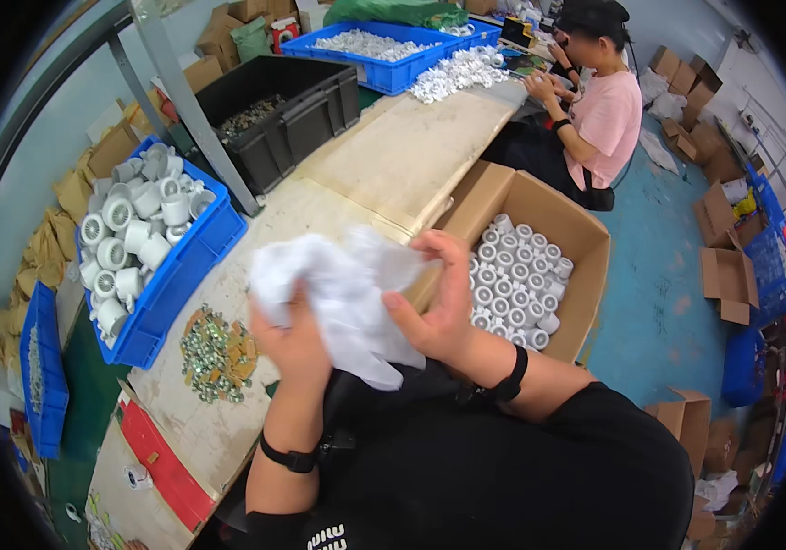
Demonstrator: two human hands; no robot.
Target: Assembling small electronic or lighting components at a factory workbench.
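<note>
Held between both hands is a crumpled white sheet (343, 298); whether cloth or plastic, it cannot be told. By the left hand (292, 337) the sheet is grasped low on its left side, with the fingers hidden behind it. By the right hand (443, 307) its right edge is met, thumb and fingers spread; the firmness of that hold is blurred. A dark band (509, 378) is worn on the right wrist. Beside the left hand, a heap of small greenish parts (217, 356) is spread on the table (384, 165). Just past the right hand, an open cardboard box (563, 215) is filled with white ringed parts (517, 284). To the left, a blue bin (187, 289) is heaped with white cups (143, 202). Farther off, a black crate (320, 119) is seen, then a pile of white pieces (462, 75), near which a co-worker in pink (613, 119) is seated.
</note>
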